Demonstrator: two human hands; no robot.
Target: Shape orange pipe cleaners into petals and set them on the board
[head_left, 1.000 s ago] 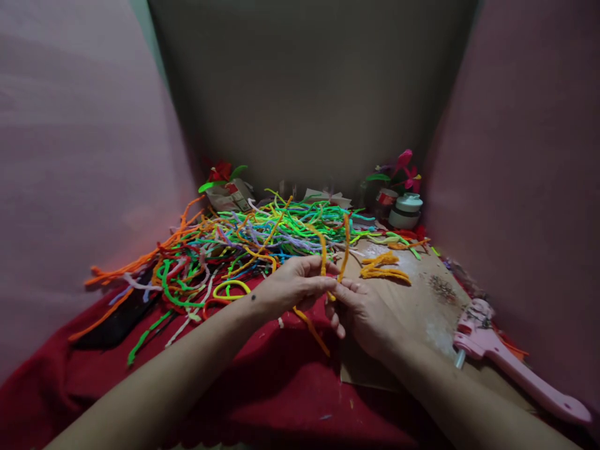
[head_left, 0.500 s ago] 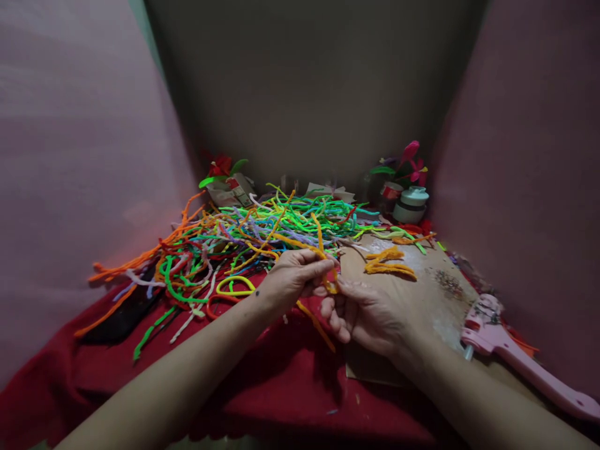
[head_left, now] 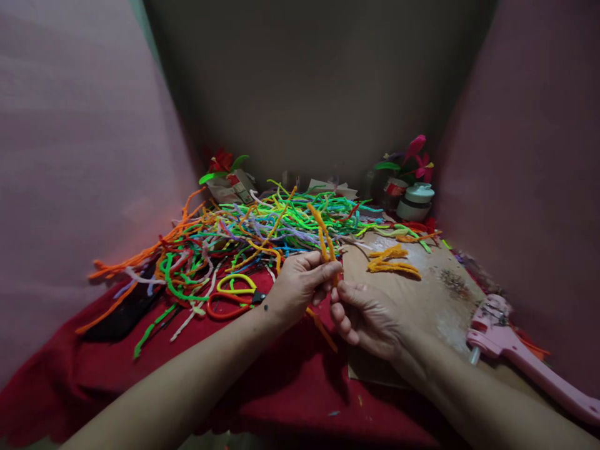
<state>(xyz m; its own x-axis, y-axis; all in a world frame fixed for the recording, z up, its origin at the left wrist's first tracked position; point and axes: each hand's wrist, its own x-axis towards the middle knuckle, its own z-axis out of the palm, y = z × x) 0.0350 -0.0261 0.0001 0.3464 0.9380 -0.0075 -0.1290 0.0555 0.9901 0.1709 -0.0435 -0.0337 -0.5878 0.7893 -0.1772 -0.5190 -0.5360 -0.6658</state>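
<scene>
Over the red cloth [head_left: 276,387]: I am holding up an orange fuzzy stem [head_left: 327,234], its 2 strands pointing away from me.
Left hand [head_left: 304,280]: I am pinching the strands narrowly, thumb against fingers.
Right hand [head_left: 370,317]: I am pinching the lower end just beside, thumb and finger nearly meeting.
Fuzzy stem: its strands are standing close together, whereas 0.5 seconds ago they were fanning out above a small loop; I am judging that the fold is tightening.
Cardboard [head_left: 422,312]: it is carrying folded orange pieces [head_left: 394,267] beyond my right hand.
Scissors [head_left: 257,297]: their red and yellow handles are lying beside my left wrist.
Pile of coloured stems [head_left: 293,220]: it is spreading behind both hands.
</scene>
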